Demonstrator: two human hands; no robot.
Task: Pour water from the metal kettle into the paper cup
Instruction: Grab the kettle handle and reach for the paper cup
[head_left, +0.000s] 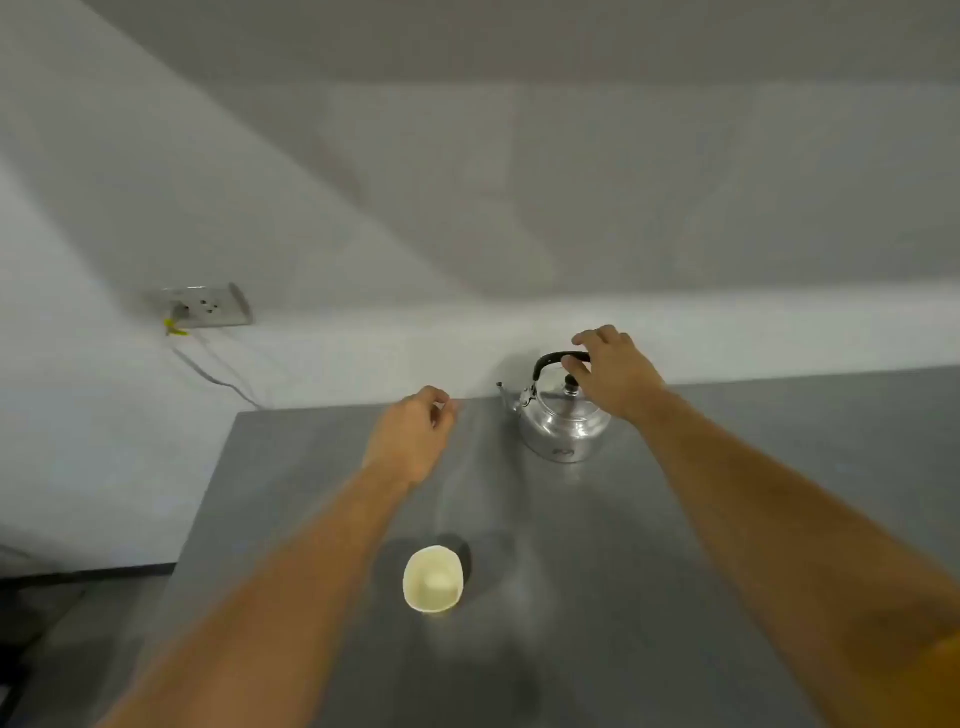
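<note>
A shiny metal kettle (561, 423) with a black arched handle and a black lid knob stands upright at the far edge of the grey table (649, 571), spout pointing left. My right hand (610, 371) is at the handle's right end, thumb under it and fingers over it, not closed around it. A cream paper cup (432, 578) stands upright nearer to me, left of centre. My left hand (413, 434) hovers above the table between cup and kettle, fingers loosely curled and holding nothing.
A white wall runs behind the table. On it at the left is a power socket (208, 306) with a yellow-tagged cable hanging down. The table's left edge (208, 493) drops to a dark floor.
</note>
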